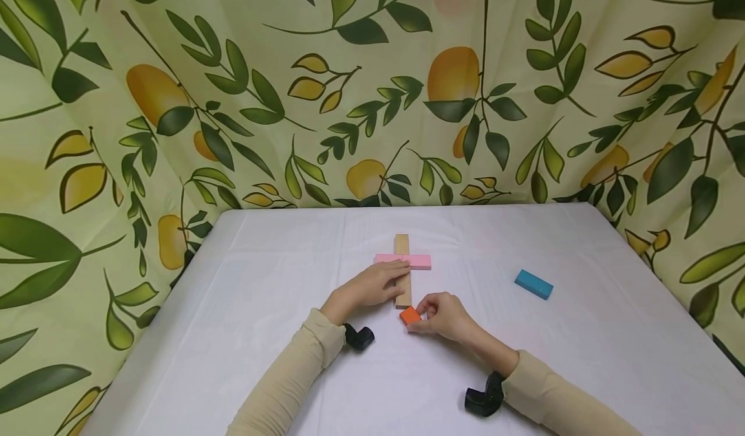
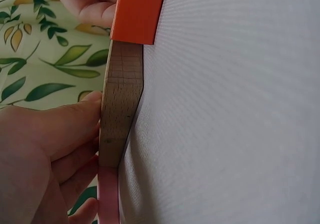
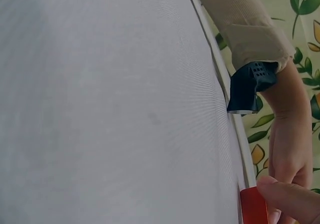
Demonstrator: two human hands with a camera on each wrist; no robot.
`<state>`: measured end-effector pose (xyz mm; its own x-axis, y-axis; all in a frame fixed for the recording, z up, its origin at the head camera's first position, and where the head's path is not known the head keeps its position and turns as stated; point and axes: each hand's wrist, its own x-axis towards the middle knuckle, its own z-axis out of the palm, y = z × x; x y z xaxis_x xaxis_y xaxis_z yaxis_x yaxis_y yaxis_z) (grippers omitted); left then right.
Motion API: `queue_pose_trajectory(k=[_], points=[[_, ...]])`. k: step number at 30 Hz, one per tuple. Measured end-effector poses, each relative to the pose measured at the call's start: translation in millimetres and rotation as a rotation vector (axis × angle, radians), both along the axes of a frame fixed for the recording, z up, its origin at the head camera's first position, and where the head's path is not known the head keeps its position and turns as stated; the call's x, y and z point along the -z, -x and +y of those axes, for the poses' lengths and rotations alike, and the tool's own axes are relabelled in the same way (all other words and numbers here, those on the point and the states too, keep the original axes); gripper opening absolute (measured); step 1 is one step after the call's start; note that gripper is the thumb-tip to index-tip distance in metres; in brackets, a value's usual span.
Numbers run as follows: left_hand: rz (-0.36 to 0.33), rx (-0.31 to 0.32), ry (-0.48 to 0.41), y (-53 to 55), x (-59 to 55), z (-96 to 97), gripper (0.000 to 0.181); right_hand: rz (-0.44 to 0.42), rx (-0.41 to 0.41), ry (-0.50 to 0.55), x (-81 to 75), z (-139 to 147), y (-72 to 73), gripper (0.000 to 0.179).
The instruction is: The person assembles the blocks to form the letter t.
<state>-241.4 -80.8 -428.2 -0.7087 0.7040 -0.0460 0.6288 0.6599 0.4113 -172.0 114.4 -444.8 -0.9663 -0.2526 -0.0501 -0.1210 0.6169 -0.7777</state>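
Observation:
Wooden blocks and pink blocks lie on the table in a cross shape. A far wooden block points away, a near wooden block points toward me, and a pink block reaches right. My left hand rests over the left side of the cross, fingers extended on the pink part and thumb against the near wooden block. My right hand pinches an orange block between thumb and fingers. In the left wrist view, the orange block meets the wooden block's end.
A blue block lies apart on the right side of the table. White cloth covers the table, and a leaf-and-fruit patterned curtain hangs behind it. Black wrist cameras sit beneath both sleeves.

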Motion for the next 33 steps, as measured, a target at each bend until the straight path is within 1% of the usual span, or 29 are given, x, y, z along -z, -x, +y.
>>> queue_pose_trajectory(k=[5,9,15,23,28,33], points=[[0.002,0.004,-0.003,0.2,0.5,0.0,0.052,0.004,0.003,-0.001,0.1,-1,-0.5,0.029],[0.008,0.008,-0.008,-0.7,-0.1,-0.2,0.051,0.003,-0.010,0.003,0.6,0,-0.3,0.029],[0.009,0.011,-0.017,-1.0,0.5,-1.0,0.051,0.014,-0.062,0.016,1.9,5,-0.4,0.029],[0.019,0.018,-0.019,-0.6,1.8,-1.8,0.051,0.033,-0.128,0.074,0.5,14,0.4,0.026],[0.018,0.017,-0.012,-0.4,2.0,-1.7,0.052,0.005,-0.173,0.114,-0.2,19,-0.5,0.024],[0.012,0.011,-0.001,0.7,1.4,-1.0,0.052,-0.030,-0.160,0.118,-1.4,26,-1.7,0.022]])
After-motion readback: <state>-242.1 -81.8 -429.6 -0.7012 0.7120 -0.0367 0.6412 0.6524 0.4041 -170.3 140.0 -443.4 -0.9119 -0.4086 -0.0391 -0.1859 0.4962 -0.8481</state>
